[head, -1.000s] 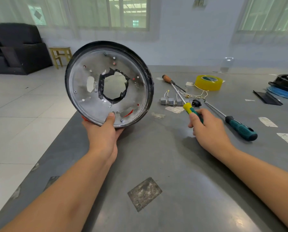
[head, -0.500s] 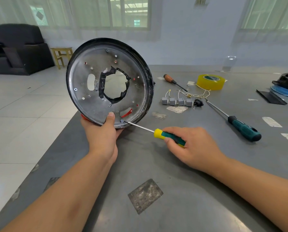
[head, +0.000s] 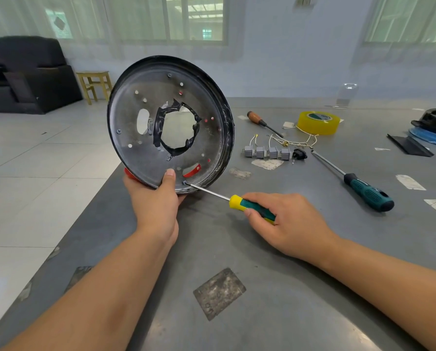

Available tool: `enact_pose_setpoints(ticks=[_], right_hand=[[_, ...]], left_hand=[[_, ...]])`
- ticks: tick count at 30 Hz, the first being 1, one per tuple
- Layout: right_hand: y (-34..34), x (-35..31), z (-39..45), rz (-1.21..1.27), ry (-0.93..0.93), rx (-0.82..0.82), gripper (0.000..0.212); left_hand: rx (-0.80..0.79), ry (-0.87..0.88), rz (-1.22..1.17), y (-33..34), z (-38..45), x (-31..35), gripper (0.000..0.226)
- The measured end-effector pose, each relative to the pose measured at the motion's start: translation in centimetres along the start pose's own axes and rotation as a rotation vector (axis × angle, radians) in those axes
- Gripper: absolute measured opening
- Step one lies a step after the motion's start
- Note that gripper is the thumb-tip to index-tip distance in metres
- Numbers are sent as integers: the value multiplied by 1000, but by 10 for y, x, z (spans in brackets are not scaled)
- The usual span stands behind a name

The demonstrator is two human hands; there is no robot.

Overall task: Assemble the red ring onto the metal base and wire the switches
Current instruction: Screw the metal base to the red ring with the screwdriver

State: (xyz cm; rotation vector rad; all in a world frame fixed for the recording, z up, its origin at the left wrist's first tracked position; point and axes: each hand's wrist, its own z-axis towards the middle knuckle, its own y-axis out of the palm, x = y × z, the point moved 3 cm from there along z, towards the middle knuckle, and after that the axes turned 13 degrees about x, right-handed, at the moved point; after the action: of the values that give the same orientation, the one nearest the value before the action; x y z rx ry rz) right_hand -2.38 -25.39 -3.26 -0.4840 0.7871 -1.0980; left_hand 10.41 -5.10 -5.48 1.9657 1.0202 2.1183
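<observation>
My left hand (head: 154, 201) grips the bottom rim of the round metal base (head: 133, 117), which stands upright above the table's left edge with its back face toward me. The red ring (head: 192, 171) shows only through slots in the base and as a sliver beside my fingers. My right hand (head: 285, 221) holds a yellow-and-green screwdriver (head: 249, 205), and its tip sits on a screw near the base's lower rim. Several grey switches (head: 267, 152) with white wires lie in a row on the table beyond.
On the grey table (head: 237, 262) lie a teal-handled screwdriver (head: 364, 192), a wooden-handled screwdriver (head: 258, 120), a roll of yellow tape (head: 317, 122) and a small black plug (head: 299, 154). Black and blue parts (head: 434, 130) sit at the far right. Tiled floor lies left.
My right hand picked the yellow-and-green screwdriver up from beside the switches and swung its tip onto the screw at the base's lower rim. The base tilted slightly.
</observation>
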Motion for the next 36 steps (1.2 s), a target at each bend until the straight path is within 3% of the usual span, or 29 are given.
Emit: enact_pose_setpoints(ticks=[4,7,9,11,13,15,17,20,23,27,29,33,36], right_hand=[[0,-2,0,-1,32,-18,41],[2,-2,1,69,137,-45,27],[6,-3,4,247,317,-109,16],[9,-5,5,530,616,-181,13],[9,-8,3,771,872,-257,22],[7,-10,3,797,920,-299,36],[3,-11,4,570,793,-261,34],[-6,-13,4,130,422,-113,24],[-11,-21,3,-176,104,-97,25],[-12,-26,4,-452,21,-114,38],[-11,-27,4,-276,165,-156,44],[1,-20,1,509,821,-331,39],[1,-17,1,511,825,-320,42]], left_hand=[[-1,93,77,0,1,0,59],[-14,181,148,0,0,2,55],[-23,217,186,0,-1,2,53],[-34,263,220,0,-2,2,52],[-38,324,246,0,-2,2,53],[-42,367,268,0,-2,1,53],[-42,388,291,-1,-2,1,52],[-38,415,331,-2,-3,1,48],[-35,438,363,-2,-5,4,47],[-48,454,408,-2,-10,8,45],[-54,472,423,-1,-12,11,45],[-73,508,463,1,-18,14,42],[-89,515,483,2,-20,16,42]])
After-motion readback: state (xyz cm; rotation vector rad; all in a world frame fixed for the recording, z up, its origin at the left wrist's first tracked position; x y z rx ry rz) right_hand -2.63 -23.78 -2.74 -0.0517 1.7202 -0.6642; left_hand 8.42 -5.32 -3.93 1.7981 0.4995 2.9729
